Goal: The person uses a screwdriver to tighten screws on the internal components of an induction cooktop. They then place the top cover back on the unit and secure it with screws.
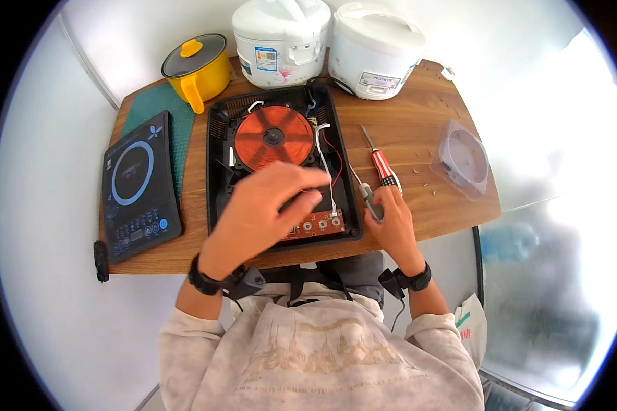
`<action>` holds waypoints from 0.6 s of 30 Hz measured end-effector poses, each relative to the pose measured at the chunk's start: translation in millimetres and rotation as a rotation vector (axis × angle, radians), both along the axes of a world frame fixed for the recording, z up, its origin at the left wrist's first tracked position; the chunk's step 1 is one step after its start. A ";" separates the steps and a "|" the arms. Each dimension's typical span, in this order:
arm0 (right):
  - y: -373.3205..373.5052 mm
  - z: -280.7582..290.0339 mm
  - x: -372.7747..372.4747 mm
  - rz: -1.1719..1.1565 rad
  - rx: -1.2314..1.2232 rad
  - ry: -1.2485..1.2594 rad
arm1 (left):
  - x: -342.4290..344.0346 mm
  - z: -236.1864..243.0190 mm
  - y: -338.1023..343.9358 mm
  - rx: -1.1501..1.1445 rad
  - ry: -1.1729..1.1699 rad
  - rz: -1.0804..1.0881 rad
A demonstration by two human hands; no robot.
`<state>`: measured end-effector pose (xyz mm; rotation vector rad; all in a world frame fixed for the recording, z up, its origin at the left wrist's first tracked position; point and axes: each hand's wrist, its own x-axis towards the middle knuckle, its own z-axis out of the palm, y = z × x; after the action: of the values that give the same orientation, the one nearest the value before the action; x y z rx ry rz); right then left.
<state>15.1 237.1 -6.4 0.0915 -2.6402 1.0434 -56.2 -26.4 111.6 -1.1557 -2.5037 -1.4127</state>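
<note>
An opened induction cooker base (214,205) lies in front of me, its copper coil (260,137) exposed. Inside, a red circuit board (315,226) runs along the near edge, joined to a white cable (327,168). Over the base hovers my left hand (260,198), fingers bent, with a gap between thumb and forefinger and nothing visible between them; it hides part of the interior. To the right of the base, my right hand (396,222) has its fingers closed around the grey handle of a screwdriver (365,190). Close by lies a second screwdriver (380,163) with a red-and-white striped handle.
The cooker's black glass top (140,188) leans over a green mat (154,103) at left. Behind stand a yellow pot (206,79) and two white rice cookers (281,41). A clear plastic container (463,161) sits at right, with small screws (425,183) scattered nearby.
</note>
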 end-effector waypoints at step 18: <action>-140.2 69.0 19.1 0.781 -0.767 -0.435 | -183.6 115.2 -93.3 1.685 -0.838 -0.688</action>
<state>34.2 96.9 62.6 0.8458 -2.3319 2.4912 -239.8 -119.7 226.8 -0.8945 -0.0416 -3.3042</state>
